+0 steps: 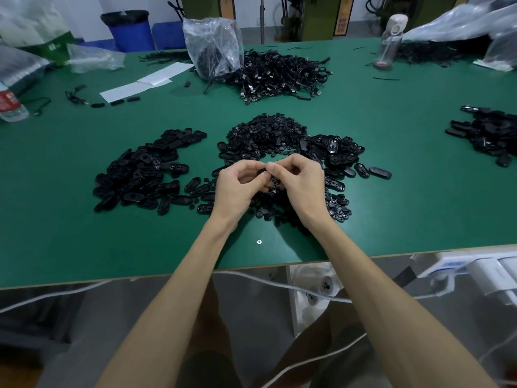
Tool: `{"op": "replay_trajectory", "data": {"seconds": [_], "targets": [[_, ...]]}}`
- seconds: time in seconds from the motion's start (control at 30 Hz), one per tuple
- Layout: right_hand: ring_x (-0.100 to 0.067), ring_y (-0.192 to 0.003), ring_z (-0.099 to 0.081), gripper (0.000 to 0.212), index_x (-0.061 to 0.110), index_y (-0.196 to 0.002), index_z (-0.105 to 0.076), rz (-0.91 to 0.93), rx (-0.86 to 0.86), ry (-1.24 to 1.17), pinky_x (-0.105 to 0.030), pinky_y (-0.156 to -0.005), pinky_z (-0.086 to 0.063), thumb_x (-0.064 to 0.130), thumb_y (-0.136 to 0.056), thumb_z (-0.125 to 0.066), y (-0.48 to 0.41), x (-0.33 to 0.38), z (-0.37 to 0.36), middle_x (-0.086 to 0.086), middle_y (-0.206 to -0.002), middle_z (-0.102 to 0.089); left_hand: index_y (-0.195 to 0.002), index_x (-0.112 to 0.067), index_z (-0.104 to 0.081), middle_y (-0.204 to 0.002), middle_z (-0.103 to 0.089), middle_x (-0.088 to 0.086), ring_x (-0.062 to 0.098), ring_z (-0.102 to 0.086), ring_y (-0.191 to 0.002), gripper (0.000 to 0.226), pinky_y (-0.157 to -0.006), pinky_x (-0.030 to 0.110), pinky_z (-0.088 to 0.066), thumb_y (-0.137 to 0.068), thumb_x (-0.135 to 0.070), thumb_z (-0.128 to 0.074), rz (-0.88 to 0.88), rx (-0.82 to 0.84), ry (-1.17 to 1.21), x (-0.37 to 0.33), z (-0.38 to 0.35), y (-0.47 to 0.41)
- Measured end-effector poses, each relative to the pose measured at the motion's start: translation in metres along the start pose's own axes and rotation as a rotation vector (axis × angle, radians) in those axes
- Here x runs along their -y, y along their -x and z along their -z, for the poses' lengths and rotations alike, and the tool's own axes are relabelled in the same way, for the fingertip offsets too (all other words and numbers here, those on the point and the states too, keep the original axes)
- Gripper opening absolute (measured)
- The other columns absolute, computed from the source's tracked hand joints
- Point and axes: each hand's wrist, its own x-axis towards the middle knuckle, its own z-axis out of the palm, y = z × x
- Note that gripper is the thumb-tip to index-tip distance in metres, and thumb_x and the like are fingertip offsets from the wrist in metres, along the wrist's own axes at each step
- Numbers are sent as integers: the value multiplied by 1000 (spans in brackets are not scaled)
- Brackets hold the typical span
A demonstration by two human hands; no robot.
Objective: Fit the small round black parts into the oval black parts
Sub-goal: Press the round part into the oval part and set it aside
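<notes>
My left hand and my right hand meet above the green table, fingertips pressed together round a small black part that is mostly hidden between them. Which part it is I cannot tell. Behind the hands lies a heap of small round black parts. A pile of oval black parts spreads to the left. More oval parts lie to the right, and several small round parts lie under my right wrist.
A mound of black cables with a plastic bag sits farther back. Another black pile is at the right edge. Water bottles stand at far left and back right. White paper lies back left.
</notes>
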Motion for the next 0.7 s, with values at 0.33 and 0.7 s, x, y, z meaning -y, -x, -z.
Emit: {"op": "replay_trajectory", "data": {"seconds": [0.33,0.7], "targets": [[-3,-68,-65,11,5,-90,-75,19,46,59,-13,-64,-49,15,-91,-78,1,1,-3,-1,-80,-74,-101,-9,-76,-89,-80,8,26,-79,-81,14,-81,38,-64,-91,1,-73,35,-53,-26,5,-3,-2],[1,-67,-64,12,1,-90,-75,44,52,101,-10,-64,-47,13,-91,-79,1,4,-5,-4,-83,-74,-100,0,-74,-83,-78,10,17,-75,-71,14,-74,29,-63,-90,9,-69,82,-86,17,-2,-3,-1]]}}
